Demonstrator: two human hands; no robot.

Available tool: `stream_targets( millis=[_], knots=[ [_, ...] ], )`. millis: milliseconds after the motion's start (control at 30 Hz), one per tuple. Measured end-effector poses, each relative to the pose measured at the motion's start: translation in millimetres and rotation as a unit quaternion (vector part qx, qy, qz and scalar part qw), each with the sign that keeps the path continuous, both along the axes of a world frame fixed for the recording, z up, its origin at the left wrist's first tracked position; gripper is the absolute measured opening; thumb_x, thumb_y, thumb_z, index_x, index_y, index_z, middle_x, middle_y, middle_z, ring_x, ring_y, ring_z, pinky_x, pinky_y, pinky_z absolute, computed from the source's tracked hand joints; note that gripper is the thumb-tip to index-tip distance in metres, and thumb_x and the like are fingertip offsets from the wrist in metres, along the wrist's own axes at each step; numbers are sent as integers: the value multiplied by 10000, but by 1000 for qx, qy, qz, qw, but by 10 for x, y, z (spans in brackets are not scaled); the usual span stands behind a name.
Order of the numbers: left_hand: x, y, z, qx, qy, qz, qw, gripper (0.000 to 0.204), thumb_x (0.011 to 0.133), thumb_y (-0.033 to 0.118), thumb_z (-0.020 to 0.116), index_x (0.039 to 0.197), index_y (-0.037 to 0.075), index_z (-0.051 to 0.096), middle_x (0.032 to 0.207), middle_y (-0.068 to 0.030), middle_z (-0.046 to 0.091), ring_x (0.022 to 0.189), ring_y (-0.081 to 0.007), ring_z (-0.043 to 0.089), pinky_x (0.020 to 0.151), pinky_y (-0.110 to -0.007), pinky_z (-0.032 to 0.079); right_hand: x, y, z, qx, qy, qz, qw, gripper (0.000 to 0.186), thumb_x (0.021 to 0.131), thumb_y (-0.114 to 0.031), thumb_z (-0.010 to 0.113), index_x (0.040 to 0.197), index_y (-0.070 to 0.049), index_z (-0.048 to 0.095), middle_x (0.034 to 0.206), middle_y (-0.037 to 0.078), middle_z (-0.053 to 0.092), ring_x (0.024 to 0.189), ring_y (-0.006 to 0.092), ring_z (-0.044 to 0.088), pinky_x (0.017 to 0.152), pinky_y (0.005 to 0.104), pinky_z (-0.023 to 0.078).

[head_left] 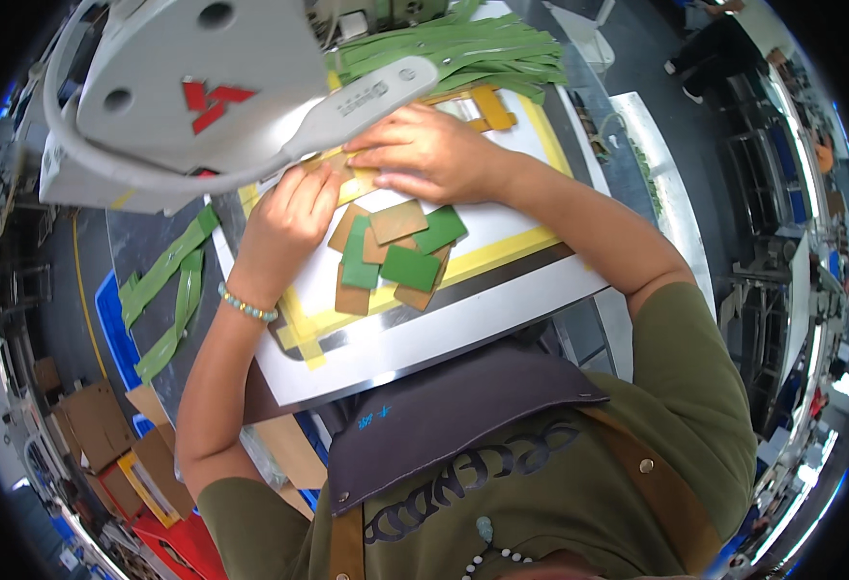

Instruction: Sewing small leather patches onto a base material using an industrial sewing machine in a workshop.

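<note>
My left hand [292, 220] is bent at the table beneath a large grey sewing machine [202, 82], its fingers closed together. Across from it, my right hand [432, 155] reaches in with fingers bent and pressed down, its fingertips close to the left ones. Between them shows part of a flat tan piece [339, 166], mostly covered by the fingers and the machine. Just nearer to me lies a loose, overlapping heap of small rectangular pieces, green [410, 269] and tan [398, 221]. They rest on a white work surface edged with yellow tape [502, 253].
A grey lamp [366, 106] on a bent neck hangs over my hands. Long green strips [453, 53] are piled behind, more green strips [168, 290] at left. A yellow frame-like part [490, 108] lies beyond my right hand. Cardboard boxes [96, 423] stand on the floor at left.
</note>
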State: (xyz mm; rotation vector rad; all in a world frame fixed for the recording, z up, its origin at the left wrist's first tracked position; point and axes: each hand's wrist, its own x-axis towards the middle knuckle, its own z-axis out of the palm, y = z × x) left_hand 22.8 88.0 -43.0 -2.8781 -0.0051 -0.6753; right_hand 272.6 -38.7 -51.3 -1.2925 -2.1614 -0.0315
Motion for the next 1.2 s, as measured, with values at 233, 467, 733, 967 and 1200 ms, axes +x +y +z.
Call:
stream_targets(
  millis=[233,467,733,967,1200],
  knots=[
    [8,36,72,16,93,5,996,424,839,18,670,1263,3,689,1197,-130,708,1132,-308,691,906,-382,620,-56,178,-155,113,51,68,990,294,930,-170,694,1205,-109,777,1163,43,760,1061,287,679,915,454,536],
    [199,4,173,35,144,-11,989,126,839,-2,683,958,-8,639,982,-151,647,976,-311,692,762,-390,622,-65,143,-226,114,-35,47,992,287,951,-296,728,1152,-95,773,1221,28,768,1072,238,659,854,409,506],
    [273,-22,351,-6,224,17,974,97,851,-10,675,919,18,613,1052,-181,682,981,-345,708,779,-412,623,-122,171,-221,120,-25,52,991,281,906,-341,739,1015,-84,708,1057,31,702,1007,236,624,854,412,493],
    [13,30,155,-15,149,-7,989,320,843,27,678,1161,-4,677,1274,-163,693,1110,-305,713,885,-385,614,-30,75,-149,59,46,50,996,286,986,-194,690,1218,-33,736,1219,143,734,1113,359,671,988,486,545],
    [-186,92,85,-20,-17,-57,998,364,801,17,709,1161,-44,710,1193,-144,716,1043,-298,735,846,-368,622,-73,16,43,21,42,14,999,339,993,-240,712,1256,-27,738,1326,82,726,1243,278,638,1026,429,536]
  ],
)
